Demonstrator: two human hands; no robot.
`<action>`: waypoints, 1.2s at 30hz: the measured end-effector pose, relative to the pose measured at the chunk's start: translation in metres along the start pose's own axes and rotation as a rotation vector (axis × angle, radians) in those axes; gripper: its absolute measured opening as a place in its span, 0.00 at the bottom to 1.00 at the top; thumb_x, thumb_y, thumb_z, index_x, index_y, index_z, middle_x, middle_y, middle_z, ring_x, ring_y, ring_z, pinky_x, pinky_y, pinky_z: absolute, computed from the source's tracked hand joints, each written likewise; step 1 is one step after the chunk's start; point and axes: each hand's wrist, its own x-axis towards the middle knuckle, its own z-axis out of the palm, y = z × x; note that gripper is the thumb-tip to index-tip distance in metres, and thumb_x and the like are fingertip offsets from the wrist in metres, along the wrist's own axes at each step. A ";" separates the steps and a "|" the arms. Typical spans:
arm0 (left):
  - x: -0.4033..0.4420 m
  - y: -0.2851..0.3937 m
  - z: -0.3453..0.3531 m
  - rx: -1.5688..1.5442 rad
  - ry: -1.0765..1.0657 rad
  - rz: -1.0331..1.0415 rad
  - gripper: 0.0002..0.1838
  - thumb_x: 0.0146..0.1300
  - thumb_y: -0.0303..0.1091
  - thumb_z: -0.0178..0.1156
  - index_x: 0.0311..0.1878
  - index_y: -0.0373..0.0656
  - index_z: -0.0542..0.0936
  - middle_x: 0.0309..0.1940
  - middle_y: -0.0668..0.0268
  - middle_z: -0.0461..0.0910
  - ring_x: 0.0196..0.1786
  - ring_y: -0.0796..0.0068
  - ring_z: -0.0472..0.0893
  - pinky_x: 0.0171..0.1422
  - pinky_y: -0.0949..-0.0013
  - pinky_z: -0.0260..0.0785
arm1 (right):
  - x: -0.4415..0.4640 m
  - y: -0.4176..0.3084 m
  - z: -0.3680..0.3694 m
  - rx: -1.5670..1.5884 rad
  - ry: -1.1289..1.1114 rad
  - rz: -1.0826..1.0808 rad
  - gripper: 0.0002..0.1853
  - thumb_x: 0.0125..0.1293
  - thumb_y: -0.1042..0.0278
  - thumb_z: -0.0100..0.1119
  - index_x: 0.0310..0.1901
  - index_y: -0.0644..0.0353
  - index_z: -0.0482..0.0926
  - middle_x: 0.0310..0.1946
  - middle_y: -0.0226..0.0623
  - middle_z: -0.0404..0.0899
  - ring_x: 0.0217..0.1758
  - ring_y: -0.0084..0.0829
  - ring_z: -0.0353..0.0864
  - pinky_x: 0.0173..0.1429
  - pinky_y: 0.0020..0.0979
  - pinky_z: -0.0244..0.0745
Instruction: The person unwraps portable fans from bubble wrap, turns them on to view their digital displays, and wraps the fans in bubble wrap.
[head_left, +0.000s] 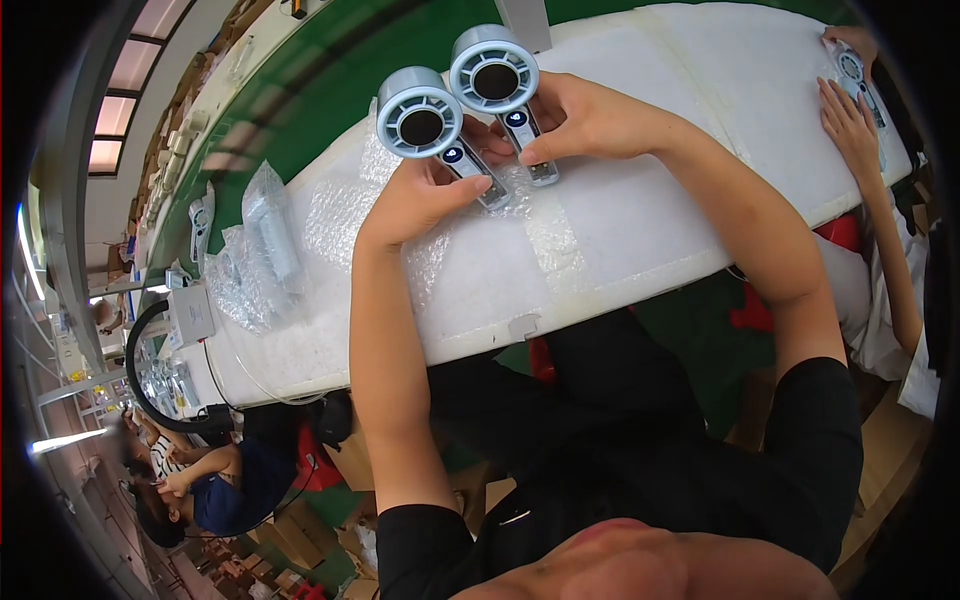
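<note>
In the head view, the white table (640,225) stretches across in front of the person, and both hands are above its middle stretch, toward the far edge. The left hand (425,200) is curled around the handle of one pale blue handheld fan (388,120), thumb along the front and fingers mostly hidden behind. The right hand (580,118) is closed the same way on a second fan (462,62), its thumb on the lower handle. The two fans lean side by side over the table, round heads toward its far edge; whether the handle ends touch the tabletop, I cannot tell. A sheet of bubble wrap (335,212) lies on the table to the left of the hands, with bubble-wrapped bundles (268,245) farther along toward its left end. At that end are a white box (192,316) and a curved black tube (133,350). At the table's right end, a co-worker's hands (848,125) are at another fan (850,68).
</note>
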 end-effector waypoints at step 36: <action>-0.010 0.025 -0.021 0.501 0.844 0.172 0.29 0.51 0.40 0.67 0.56 0.37 0.74 0.45 0.52 0.81 0.45 0.55 0.80 0.53 0.59 0.72 | 0.002 0.002 0.013 -0.232 0.293 -0.055 0.38 0.54 0.65 0.72 0.66 0.66 0.68 0.57 0.47 0.77 0.56 0.39 0.78 0.64 0.35 0.70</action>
